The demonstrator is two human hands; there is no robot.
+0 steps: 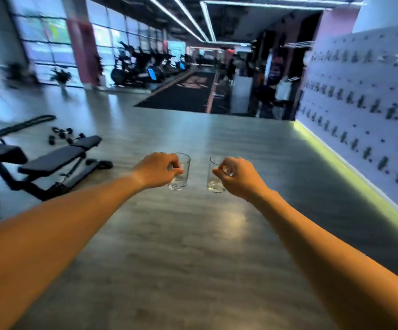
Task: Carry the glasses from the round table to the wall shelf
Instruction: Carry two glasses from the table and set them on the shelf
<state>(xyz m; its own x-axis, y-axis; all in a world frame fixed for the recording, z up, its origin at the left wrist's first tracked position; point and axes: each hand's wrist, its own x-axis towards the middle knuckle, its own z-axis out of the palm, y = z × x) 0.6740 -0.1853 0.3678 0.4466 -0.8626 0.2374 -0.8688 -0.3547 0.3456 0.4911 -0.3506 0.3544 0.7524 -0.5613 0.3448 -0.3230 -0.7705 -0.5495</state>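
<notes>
Gym room, blurry. Grey wood-look floor [193, 246] w/ glare patches. Weight bench [50, 160] + dumbbells [64, 134] at left, pegged white wall [360, 103] at right, cardio machines [140, 67] far back by windows. Left hand [156, 169] grip clamped on left glass [180, 179], right hand [239, 177] clamped on right glass [213, 184]; both glasses upright, held over floor, apart.
</notes>
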